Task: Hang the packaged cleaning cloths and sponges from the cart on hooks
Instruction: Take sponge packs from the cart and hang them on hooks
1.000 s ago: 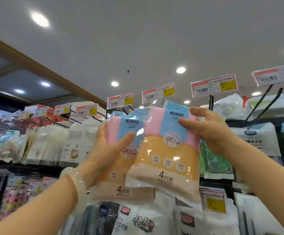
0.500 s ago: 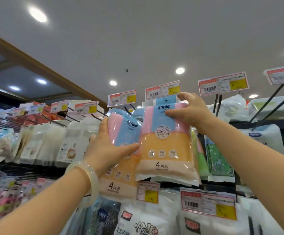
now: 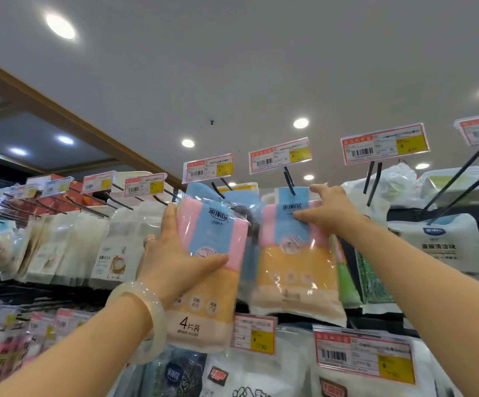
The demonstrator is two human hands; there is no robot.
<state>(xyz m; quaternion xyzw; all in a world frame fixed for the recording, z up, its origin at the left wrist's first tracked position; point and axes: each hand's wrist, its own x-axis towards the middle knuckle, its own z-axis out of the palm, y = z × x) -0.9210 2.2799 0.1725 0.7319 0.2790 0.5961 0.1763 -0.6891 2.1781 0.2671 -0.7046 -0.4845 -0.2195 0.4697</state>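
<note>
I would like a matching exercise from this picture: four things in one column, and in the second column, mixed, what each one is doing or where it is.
Things:
1. left hand
2. right hand
3. bracelet
4. price tag 17.90

States or places:
a. on the left wrist
b. grips the left cloth pack
c. below the two packs
d. holds the top of the right cloth pack at the hook

Pairs: 1-b, 2-d, 3-a, 4-c

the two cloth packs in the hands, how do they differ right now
The left pack is off any hook, held around its middle by the left hand. The right pack is up at a black hook, its top pinched by the right hand. The left one looks nearer and larger. Both share pink, blue and orange printing.
</note>
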